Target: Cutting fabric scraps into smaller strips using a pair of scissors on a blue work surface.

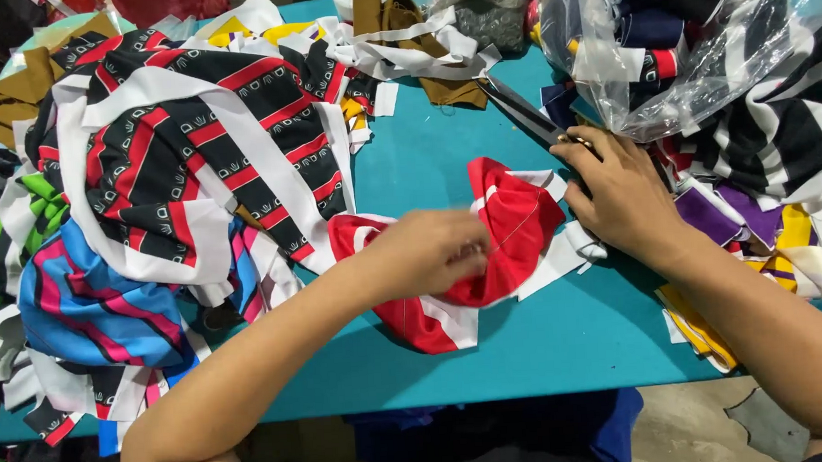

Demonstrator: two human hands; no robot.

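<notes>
A red and white cloth piece (505, 245) is bunched near the middle of the teal tabletop (548, 336), close to its front edge. It is pinched by the left hand (431, 253), whose fingers are clenched on a fold of the red cloth at its left side. The right hand (620, 197) is laid palm down just beside the cloth's right edge, over the handles of a pair of dark scissors (527, 112); the blades are pointed away toward the far side of the tabletop. Whether the right fingers are curled through the handles or only resting on them cannot be told, since they are hidden under the hand.

To the left, a large heap of black, red and white striped cloth (191, 149) is piled, with blue and pink striped pieces (87, 304) below it and green and white ones (17, 223) at the far left. A clear plastic bag (664, 49) stuffed with dark and striped pieces is crowded against the right hand from behind. Purple, yellow and white scraps (786, 230) are spread under the right forearm. Brown cloth (400, 25) and white strips are strewn along the far edge.
</notes>
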